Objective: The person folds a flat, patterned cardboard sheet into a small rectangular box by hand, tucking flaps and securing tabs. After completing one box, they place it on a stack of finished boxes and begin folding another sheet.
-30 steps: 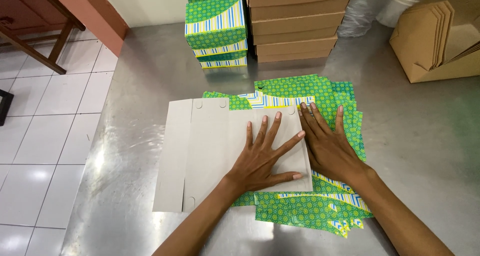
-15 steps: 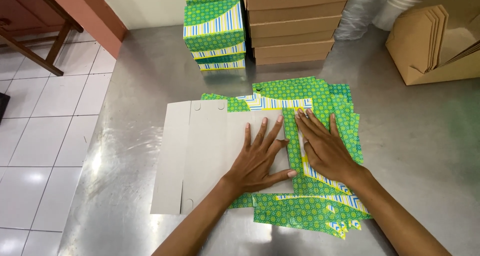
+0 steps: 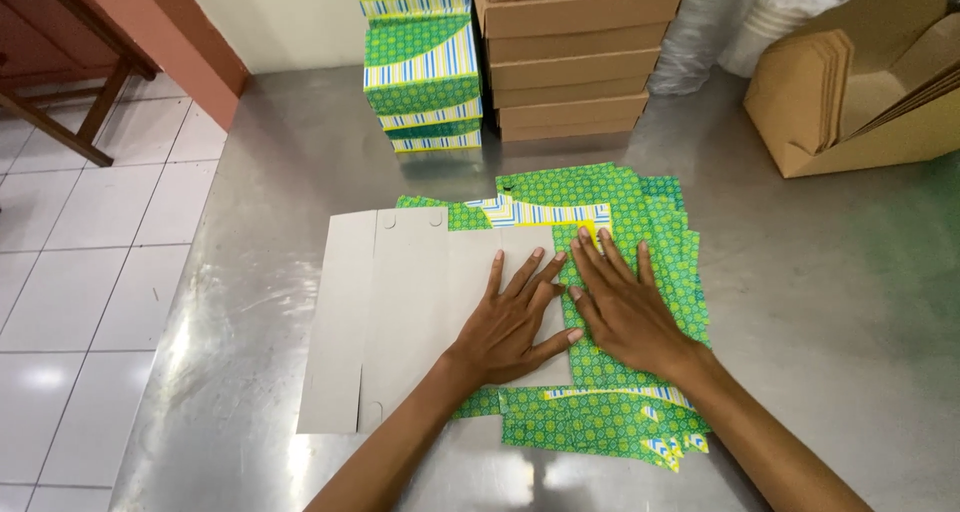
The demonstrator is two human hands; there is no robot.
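So, quick rundown of what's on the bench:

Hidden bits: most of the pile of green patterned flat box blanks (image 3: 640,222) sits under the grey sheet and both hands, so I can't tell how many are in it. The brown cardboard holder (image 3: 850,122) is cut off by the right edge, and the stacks at the back lose their tops.

Long axis: the grey unfolded box blank (image 3: 410,302) lies plain side up, its creases running away from the person, its long side running left to right across the metal table (image 3: 820,302).

Left hand (image 3: 515,322): flat, fingers spread wide, palm pressing the right end of the grey blank. It grips nothing.

Right hand (image 3: 625,307): also flat and splayed, just beside the left hand with the index fingers nearly touching, pressing the green printed panel right of the grey edge.

Beyond the fingertips: a stack of folded green boxes (image 3: 420,67), with a stack of brown flat cartons (image 3: 565,57) to its right.

Left of the hands: white floor tiles (image 3: 70,272).
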